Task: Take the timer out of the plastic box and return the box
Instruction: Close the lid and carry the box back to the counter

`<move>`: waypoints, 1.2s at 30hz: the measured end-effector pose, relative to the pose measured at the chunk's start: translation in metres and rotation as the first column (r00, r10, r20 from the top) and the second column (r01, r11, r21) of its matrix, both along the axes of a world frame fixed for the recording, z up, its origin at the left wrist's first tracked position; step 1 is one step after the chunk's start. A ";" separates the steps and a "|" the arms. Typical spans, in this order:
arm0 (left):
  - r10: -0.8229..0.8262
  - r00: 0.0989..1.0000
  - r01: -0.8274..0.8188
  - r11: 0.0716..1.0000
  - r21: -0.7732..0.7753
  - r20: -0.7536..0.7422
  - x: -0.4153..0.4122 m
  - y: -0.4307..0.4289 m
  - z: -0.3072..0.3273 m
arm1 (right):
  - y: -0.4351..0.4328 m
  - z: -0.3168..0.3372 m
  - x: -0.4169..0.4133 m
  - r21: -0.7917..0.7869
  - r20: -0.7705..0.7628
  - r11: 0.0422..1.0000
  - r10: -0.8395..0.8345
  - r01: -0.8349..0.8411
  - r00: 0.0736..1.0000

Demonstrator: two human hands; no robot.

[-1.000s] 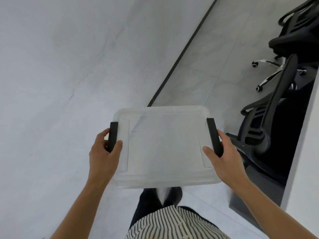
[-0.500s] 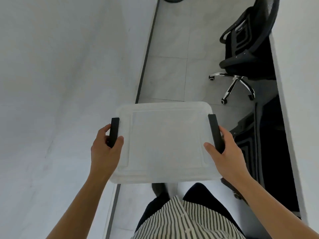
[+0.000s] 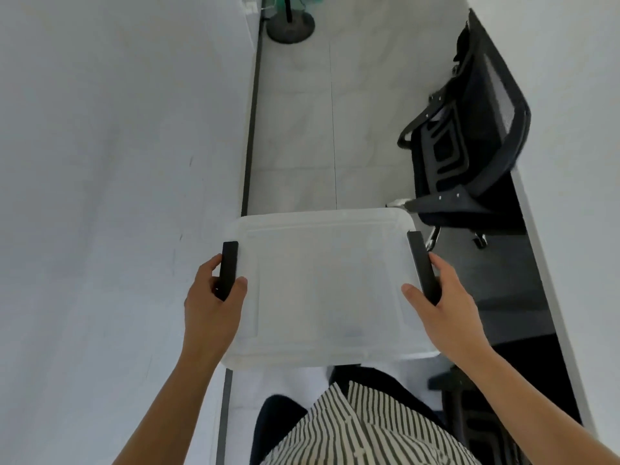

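Both hands (image 3: 214, 303) still on box (image 3: 322, 286); chair (image 3: 469, 142) nearer.

A pale tiled floor (image 3: 302, 129) runs ahead beyond the left hand (image 3: 211, 303) and right hand (image 3: 446, 307); a dark strip (image 3: 251, 129) edges it where a white surface (image 3: 117, 162) fills the side left of the left hand; a black mesh office chair (image 3: 469, 146) stands ahead of the right hand; a round black stand base (image 3: 290, 26) sits far ahead; light is soft and even.
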State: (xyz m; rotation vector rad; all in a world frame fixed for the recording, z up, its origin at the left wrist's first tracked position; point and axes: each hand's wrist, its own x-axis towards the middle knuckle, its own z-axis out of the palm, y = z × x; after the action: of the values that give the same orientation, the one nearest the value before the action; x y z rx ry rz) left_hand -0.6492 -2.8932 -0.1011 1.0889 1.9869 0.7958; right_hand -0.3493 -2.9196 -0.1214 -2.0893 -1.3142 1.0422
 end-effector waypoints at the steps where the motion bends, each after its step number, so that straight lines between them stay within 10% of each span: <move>1: 0.010 1.000 -0.010 1.000 0.009 0.004 0.003 0.025 0.004 | 0.030 0.006 0.004 0.009 -0.001 1.000 0.007 -0.007 1.000; 36: -0.151 0.988 0.144 0.969 0.198 0.018 0.130 0.997 0.061 | 0.965 0.064 0.125 0.159 -0.033 0.974 -0.156 0.159 0.987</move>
State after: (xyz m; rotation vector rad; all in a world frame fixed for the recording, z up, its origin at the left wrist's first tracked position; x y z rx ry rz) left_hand -0.5192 -1.8961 -0.0398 1.3126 1.8044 0.9385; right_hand -0.2240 -1.9541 -0.0579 -2.0187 -1.1604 0.8585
